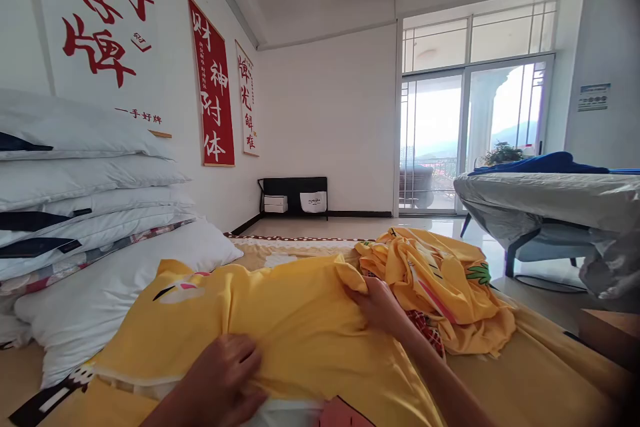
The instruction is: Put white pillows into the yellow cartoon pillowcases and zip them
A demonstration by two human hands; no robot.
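Note:
A yellow pillowcase [300, 307] with a cartoon print spreads out in front of me, its surface bulging and creased. My left hand [220, 373] is closed, pinching a fold of its cloth near the middle. At the far right corner my right hand [375, 307] grips the fabric, its thumb on top and the other fingers partly hidden. Some white shows at the lower edge, under the yellow cloth. Just beyond my right hand lies a crumpled heap of yellow printed fabric [440, 273], with red checked cloth beneath it.
White pillows [90, 180] are stacked on the left, with another white pillow [145, 280] leaning below them. A plastic-covered table [550, 200] with blue cloth stands at right, and a cardboard box [610, 333] sits nearer. A low black rack [295, 187] is against the back wall.

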